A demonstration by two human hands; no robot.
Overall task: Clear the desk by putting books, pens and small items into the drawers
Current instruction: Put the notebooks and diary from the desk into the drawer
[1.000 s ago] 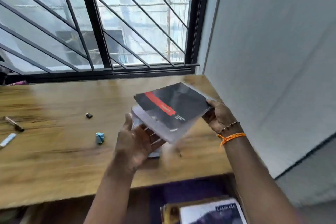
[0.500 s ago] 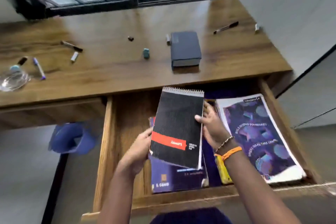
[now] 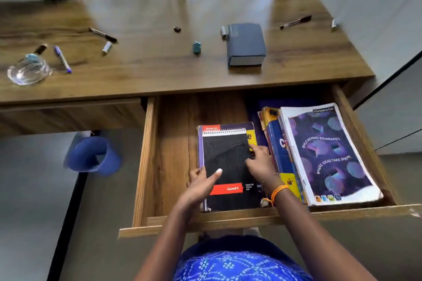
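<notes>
A black spiral pad (image 3: 225, 162) with a red label lies flat on a purple book (image 3: 230, 126) inside the open drawer (image 3: 175, 143). My left hand (image 3: 201, 181) holds the pad's left edge, thumb on the cover. My right hand (image 3: 260, 163) has its curled fingers on the pad's right edge. On the desk (image 3: 148, 68) above sit a thick blue-grey book (image 3: 245, 43), a dark pen (image 3: 295, 21) at the right, another pen (image 3: 102, 34) and a purple pen (image 3: 62, 59) at the left, and a teal eraser (image 3: 196, 47).
A stack of notebooks (image 3: 326, 150) fills the drawer's right half; its left part shows bare wood. A glass bowl (image 3: 28, 70), a small dark item (image 3: 177, 29) and a grey tube (image 3: 224, 32) also lie on the desk. A blue bin (image 3: 93, 157) stands below left.
The spiral pad came down from above the desk into the drawer. Half a second ago it was tilted in both hands; now it lies flat on the purple book.
</notes>
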